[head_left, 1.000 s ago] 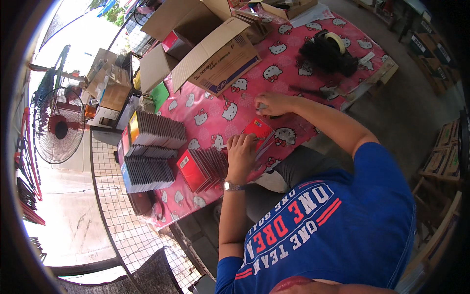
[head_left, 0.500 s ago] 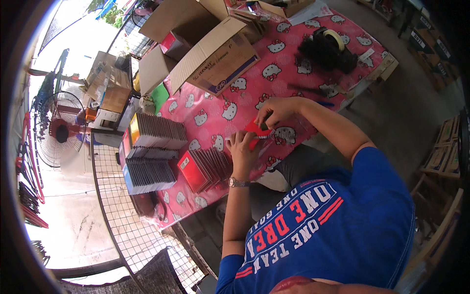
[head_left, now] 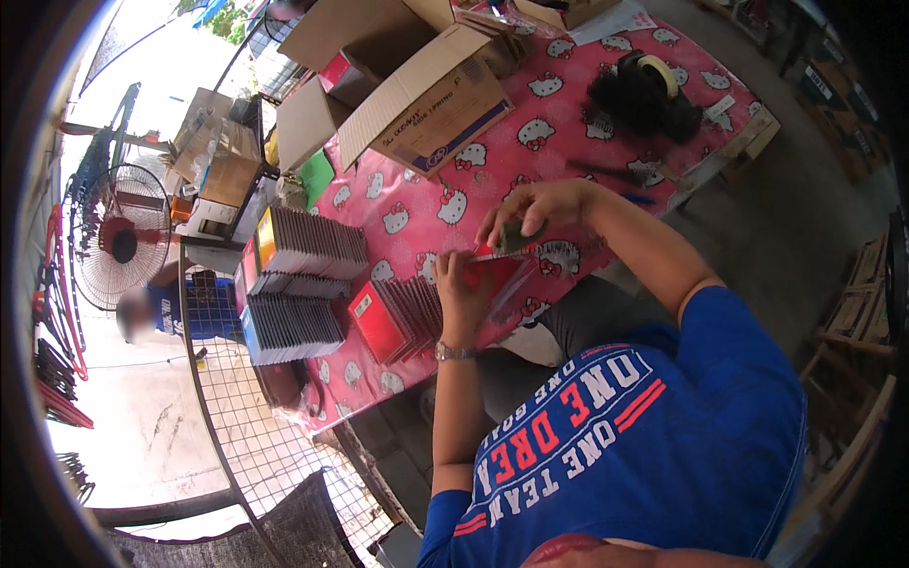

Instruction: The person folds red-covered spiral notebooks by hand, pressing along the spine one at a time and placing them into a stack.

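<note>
At the table's near edge, my left hand (head_left: pixel 461 289) grips a red notebook (head_left: pixel 490 275), which is tilted up and partly covered by the fingers. My right hand (head_left: pixel 549 210) is bent over the notebook's far edge. Under its fingers is a small dark olive object (head_left: pixel 517 237) whose kind I cannot make out. Left of my left hand, a fanned row of red notebooks (head_left: pixel 383 327) leans on the pink patterned table cover (head_left: pixel 398 220). Beyond it are a blue-covered stack of notebooks (head_left: pixel 294 327) and a yellow-covered one (head_left: pixel 308 241).
An open cardboard box (head_left: pixel 436 118) stands at the back of the table. A tape roll (head_left: pixel 660 76) sits by a black bristly item (head_left: pixel 630 99) at the far right. A standing fan (head_left: pixel 120 237) and wire mesh (head_left: pixel 237 398) are on the left, with another person (head_left: pixel 194 303) behind the mesh.
My right hand has lifted slightly and its fingers have spread more. The red notebook now stands more tilted. Another person has come into view at the left, and the view has shifted a little.
</note>
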`<state>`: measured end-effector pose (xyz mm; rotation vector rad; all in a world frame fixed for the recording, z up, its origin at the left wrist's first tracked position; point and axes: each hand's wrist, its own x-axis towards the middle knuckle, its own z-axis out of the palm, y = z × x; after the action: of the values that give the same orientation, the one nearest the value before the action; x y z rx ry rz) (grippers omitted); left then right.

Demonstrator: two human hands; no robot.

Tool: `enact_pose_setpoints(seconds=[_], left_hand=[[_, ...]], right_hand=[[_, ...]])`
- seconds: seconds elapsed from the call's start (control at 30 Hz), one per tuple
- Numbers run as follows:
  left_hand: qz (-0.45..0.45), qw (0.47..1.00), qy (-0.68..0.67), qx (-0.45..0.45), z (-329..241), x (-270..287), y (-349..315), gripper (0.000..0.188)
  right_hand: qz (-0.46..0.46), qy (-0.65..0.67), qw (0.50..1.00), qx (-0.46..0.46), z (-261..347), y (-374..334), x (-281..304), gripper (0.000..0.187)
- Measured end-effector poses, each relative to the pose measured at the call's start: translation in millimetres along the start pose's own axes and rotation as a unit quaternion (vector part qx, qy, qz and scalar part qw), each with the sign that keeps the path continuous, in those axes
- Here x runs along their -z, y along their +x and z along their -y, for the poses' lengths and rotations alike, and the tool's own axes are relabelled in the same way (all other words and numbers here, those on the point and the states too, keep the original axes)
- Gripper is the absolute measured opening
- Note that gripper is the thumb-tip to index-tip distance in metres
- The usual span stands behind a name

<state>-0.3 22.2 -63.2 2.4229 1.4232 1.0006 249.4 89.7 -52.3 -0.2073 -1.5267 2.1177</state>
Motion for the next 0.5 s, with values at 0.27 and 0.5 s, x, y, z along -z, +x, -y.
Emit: enact_pose_setpoints(seconds=[0.27,0.5], left_hand=[[0.046,0.989,-0.107,0.086,4.0,3.3,2.8,0.028],[0.067,0.984,-0.142,0.089,6.6,4.8,7.1,0.03]], right_hand=[[0.0,-0.11,0.991,-0.08,-5.4,24.7,17.9,0.046],[-0.012,-0.176,0.974,-0.143,6.5,34.2,13.1,0.042]])
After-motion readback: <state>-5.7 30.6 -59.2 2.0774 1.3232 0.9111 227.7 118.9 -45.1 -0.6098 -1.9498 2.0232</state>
